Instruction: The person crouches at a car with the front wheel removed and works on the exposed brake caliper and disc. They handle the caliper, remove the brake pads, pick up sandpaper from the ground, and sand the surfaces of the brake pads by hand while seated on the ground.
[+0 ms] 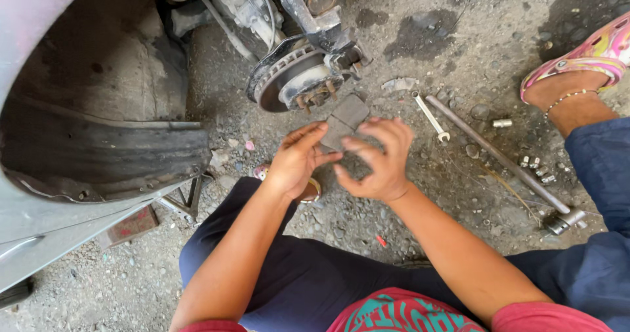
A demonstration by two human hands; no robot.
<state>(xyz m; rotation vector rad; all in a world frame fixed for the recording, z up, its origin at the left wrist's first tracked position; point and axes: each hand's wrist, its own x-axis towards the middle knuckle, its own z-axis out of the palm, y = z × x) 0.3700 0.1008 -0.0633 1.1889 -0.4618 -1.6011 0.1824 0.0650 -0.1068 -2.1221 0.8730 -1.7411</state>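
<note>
Hands: both raised together in front of the exposed wheel hub, meeting on one pair of brake pads.
Left hand (296, 161): fingers curled, thumb and fingertips pinching the lower left edge of the brake pads (344, 123); palm turned inward.
Right hand (377, 158): fingers bent and closed on the right edge of the same pads, thumb tucked below.
Brake pads: two dark grey rectangular pads, overlapping at an angle, held off the ground between both hands, just below the brake disc (287, 76) and apart from it.
Brake disc: grey metal rotor on the hub, wheel removed; wheel studs (316, 98) project from its face toward the pads.
Caliper and strut (319, 7): above the disc, steel, dusty.
Wheel arch (98, 128): left of view, dark liner, grey body panel over it.
Jack (178, 201): part of a metal frame visible under the body edge; a red-brown block (129, 226) lies beside it.
Ground (433, 37): rough gravel with dark oil stains.
Spanner (431, 116): small, silver, lying right of the hands.
Long wrench bar (499, 155): steel, lying diagonally, socket end at lower right.
Wheel nuts (535, 168): a loose group near the bar; one more (502, 123) lies separately above.
Foot (577, 76): upper right, in a pink patterned sandal, with an anklet.
Clothing: dark blue trousers (308, 286), red top at the frame bottom.
</note>
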